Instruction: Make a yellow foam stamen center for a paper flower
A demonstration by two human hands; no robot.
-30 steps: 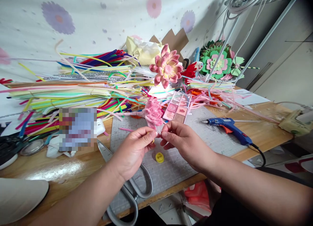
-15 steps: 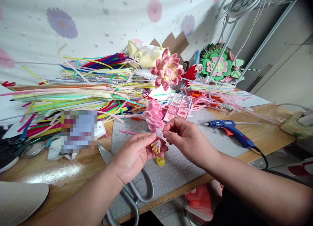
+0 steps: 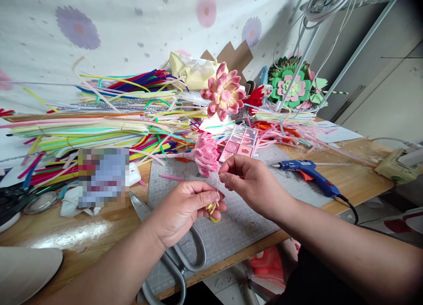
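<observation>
My left hand (image 3: 191, 208) is closed around a small bundle of yellow-tipped flower stamens (image 3: 212, 206), tips pointing down past the fingers. Just above it, my right hand (image 3: 243, 177) pinches a thin, pale strand (image 3: 218, 181) that runs down to the bundle. Both hands hover over the grey cutting mat (image 3: 244, 225). Right behind them lies a pink pipe-cleaner flower (image 3: 206, 154) with its stem to the left. Partly hidden under my left fingers is a small yellow round object (image 3: 215, 219).
Large scissors (image 3: 190, 252) lie by my left forearm. A blue glue gun (image 3: 309, 173) rests on the right, its cord over the edge. A pink palette (image 3: 238, 143), an upright pink flower (image 3: 224, 93) and piled pipe cleaners (image 3: 82, 124) stand behind.
My left thumb has come down over the top of the stamen bundle, covering more of it. My right hand has shifted slightly, with the thin strand now stretched between both hands.
</observation>
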